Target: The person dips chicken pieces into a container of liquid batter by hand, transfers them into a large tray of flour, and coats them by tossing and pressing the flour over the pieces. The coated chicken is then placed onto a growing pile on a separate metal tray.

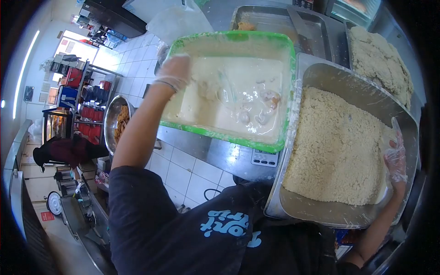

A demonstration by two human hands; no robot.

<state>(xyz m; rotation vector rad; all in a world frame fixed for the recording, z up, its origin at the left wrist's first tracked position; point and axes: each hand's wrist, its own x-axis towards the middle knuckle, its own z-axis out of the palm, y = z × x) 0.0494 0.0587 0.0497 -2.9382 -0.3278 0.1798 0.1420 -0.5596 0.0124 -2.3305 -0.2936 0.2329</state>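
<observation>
My left hand (pixel 174 72), in a clear glove and blurred, is over the left rim of a green-edged tub (pixel 215 134); its fingers are too smeared to read. Milky liquid (pixel 206 98) fills the tub, with several coated pieces (pixel 259 112) partly under it at the right. My right hand (pixel 395 160), also gloved, is closed at the right side of a deep metal tub (pixel 316 213). It grips the edge of a white scoop-like piece (pixel 383 191), partly hidden by pale crumbs (pixel 337 146).
A metal tray (pixel 316 27) lies behind the green tub, and a heap of pale crumbs (pixel 378 59) stands at the back right. A digital scale (pixel 265 158) sits in front. Left are a metal bowl (pixel 110 126) of fried food and a person (pixel 68 151).
</observation>
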